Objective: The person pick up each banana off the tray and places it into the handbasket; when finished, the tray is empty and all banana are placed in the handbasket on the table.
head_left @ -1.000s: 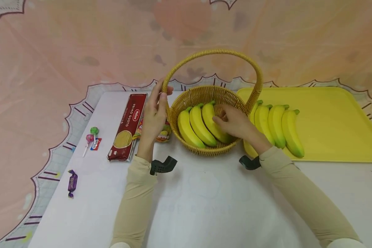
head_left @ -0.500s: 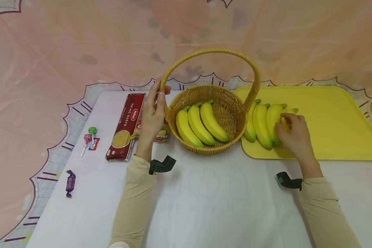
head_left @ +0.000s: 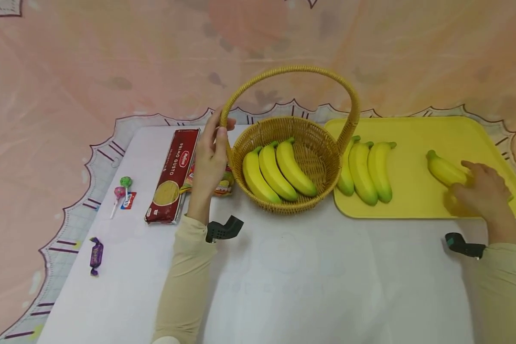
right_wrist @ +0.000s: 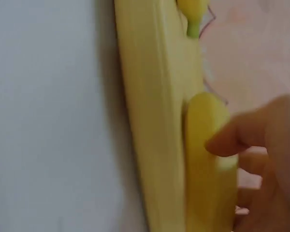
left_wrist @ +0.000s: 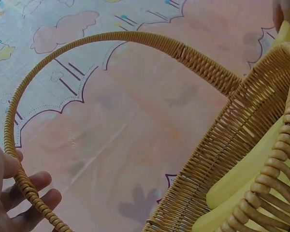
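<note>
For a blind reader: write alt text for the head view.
A person's right hand holds a banana over a yellow tray with three more bananas, while the left hand grips the handle of a wicker basket holding three bananas.

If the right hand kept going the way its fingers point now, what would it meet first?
The right hand grips a banana and points left across the tray. First in that line are probably the three bananas beside the basket.

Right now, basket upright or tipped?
Upright. The basket sits flat on the table, handle arching overhead, three bananas inside; the left hand grips the handle.
</note>
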Tool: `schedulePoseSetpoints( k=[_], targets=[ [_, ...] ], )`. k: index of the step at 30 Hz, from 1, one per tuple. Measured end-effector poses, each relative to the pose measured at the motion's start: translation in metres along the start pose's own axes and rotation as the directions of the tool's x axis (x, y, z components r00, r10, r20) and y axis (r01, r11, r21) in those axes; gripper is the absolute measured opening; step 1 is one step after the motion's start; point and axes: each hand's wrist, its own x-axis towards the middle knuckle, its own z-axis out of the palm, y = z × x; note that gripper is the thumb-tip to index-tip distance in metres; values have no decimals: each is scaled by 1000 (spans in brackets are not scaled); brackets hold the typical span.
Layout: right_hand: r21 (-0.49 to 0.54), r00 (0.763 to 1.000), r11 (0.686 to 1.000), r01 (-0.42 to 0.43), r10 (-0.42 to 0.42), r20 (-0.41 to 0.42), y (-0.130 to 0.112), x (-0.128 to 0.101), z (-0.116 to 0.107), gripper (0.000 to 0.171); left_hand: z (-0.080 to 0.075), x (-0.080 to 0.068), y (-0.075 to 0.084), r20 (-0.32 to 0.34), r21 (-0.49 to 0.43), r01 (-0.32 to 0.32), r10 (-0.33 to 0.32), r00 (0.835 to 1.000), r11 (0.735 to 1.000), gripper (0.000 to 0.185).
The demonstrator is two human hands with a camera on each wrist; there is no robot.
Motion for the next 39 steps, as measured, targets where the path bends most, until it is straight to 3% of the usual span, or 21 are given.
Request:
schedulePoseSetpoints(
  k=[4,9,12,14,19,23,26,32,39],
  targets=[
    [-98,985,990,104,-89,146,20,3,-4,70,-1,1,0,1,-11,-3,3,1000,1000,40],
    [8,975,992,126,-126,184,4,-20,-2,82,0,2,1,14,-33,-7,7,1000,999,40],
    [67,967,980,189,-197,163,-24,-43,0,80,1,3,1,14,-35,-10,11,1000,999,41],
    [88,954,963,256,-266,140,-46,-59,2,74,2,5,-9,6,-33,-26,27,1000,999,41],
    [160,897,894,418,-435,85,-105,-91,12,61,2,6,-19,0,-33,-28,28,1000,999,41],
    [253,862,845,470,-501,71,-155,-100,23,57,-1,3,1,16,-12,-1,1,1000,1000,41],
    [312,846,820,480,-527,86,-194,-94,35,59,-3,2,4,13,2,0,0,1000,1000,40],
    [345,853,837,424,-497,158,-262,-71,65,72,-5,0,3,13,8,27,-27,1000,1000,41],
    [335,864,856,393,-469,185,-311,-54,97,69,-3,-1,3,25,-13,22,-22,999,1000,41]
  ],
)
